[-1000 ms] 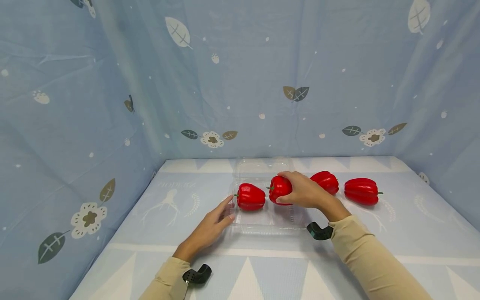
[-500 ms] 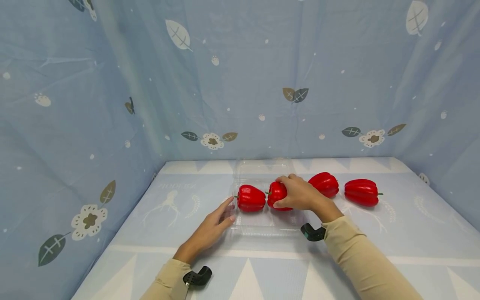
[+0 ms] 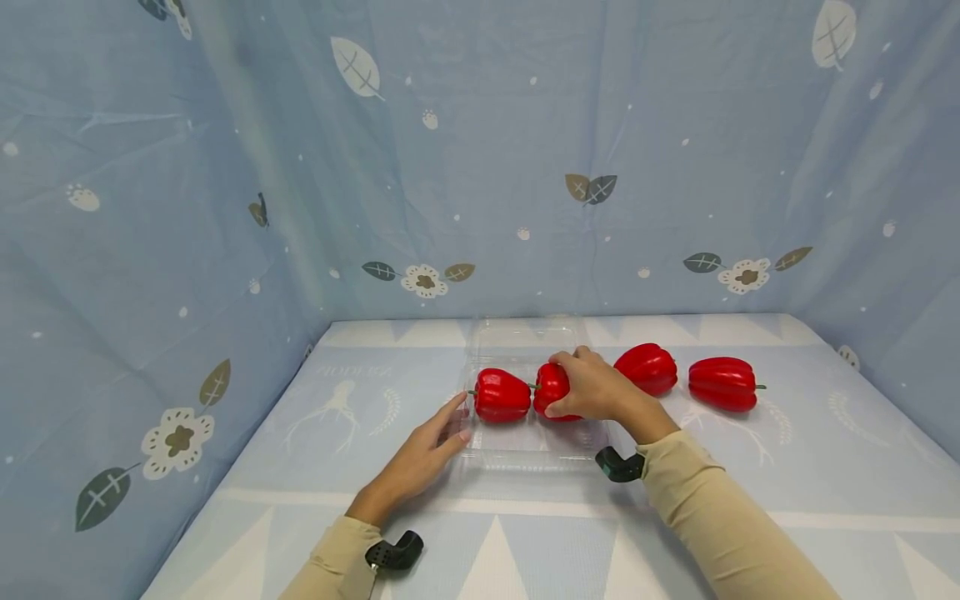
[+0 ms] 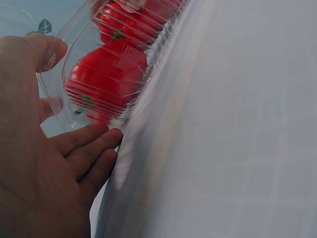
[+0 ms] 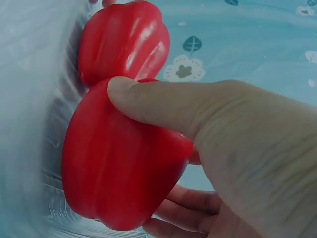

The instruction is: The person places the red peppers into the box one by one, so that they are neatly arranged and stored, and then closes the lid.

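One shiny, bumpy red pepper [image 3: 551,393] with green stem [image 3: 533,386] is sitting in clear box [image 3: 517,457], right hand [image 3: 596,390] clamping round it. Left hand [image 3: 417,457] is touching box, fingers apart.

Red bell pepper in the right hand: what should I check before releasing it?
1. Right hand has hold of the held pepper, thumb across its side: ok.
2. Held pepper within the outline of the clear plastic container: ok.
3. Held pepper resting on the container's floor: cannot tell, its underside is hidden.
4. Visible gap to the left-hand pepper in the container: not ok, they overlap in the right wrist view.
5. Lid open at the far side: ok.
6. Left hand at the container's left end: ok; how firmly it braces, cannot tell.
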Demonstrator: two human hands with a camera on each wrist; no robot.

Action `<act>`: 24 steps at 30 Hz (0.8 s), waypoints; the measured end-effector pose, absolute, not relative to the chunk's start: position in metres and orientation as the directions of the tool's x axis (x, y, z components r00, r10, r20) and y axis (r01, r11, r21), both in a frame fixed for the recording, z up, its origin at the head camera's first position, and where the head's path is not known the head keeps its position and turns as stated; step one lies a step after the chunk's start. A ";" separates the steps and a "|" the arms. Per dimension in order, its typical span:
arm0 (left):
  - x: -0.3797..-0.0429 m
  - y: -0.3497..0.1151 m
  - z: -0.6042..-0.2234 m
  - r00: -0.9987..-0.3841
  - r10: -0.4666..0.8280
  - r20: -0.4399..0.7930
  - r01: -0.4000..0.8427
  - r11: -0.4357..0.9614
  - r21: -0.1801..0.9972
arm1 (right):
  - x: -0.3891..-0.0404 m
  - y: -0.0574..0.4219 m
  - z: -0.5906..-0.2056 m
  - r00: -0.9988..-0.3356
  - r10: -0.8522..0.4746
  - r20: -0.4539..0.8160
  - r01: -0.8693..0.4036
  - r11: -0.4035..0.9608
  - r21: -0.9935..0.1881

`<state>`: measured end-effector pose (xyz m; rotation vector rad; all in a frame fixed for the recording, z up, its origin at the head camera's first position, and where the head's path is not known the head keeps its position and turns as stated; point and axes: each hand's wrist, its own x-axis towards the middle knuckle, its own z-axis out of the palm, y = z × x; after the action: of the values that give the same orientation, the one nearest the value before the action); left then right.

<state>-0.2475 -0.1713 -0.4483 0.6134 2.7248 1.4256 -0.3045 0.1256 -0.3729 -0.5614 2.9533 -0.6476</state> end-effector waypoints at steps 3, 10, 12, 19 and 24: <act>-0.248 -0.172 -0.448 -0.922 0.347 0.174 0.341 0.514 0.787 | -0.305 0.124 -0.373 -0.934 -0.357 0.028 -0.336 0.849 -0.407; -0.249 -0.173 -0.449 -0.919 0.357 0.168 0.343 0.510 0.789 | -0.305 0.120 -0.375 -0.945 -0.326 0.016 -0.308 0.874 -0.377; -0.248 -0.173 -0.448 -0.917 0.361 0.170 0.346 0.506 0.790 | -0.304 0.120 -0.375 -0.945 -0.328 0.017 -0.310 0.876 -0.370; -0.248 -0.173 -0.447 -0.920 0.356 0.163 0.335 0.502 0.797 | -0.303 0.118 -0.373 -0.939 -0.344 0.016 -0.329 0.882 -0.336; -0.247 -0.173 -0.447 -0.921 0.356 0.156 0.329 0.500 0.801 | -0.303 0.121 -0.372 -0.934 -0.356 0.006 -0.334 0.870 -0.362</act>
<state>-0.2471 -0.1728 -0.4466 0.6156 2.6946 1.4286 -0.3032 0.1210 -0.3718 -0.5502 2.9786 -0.5603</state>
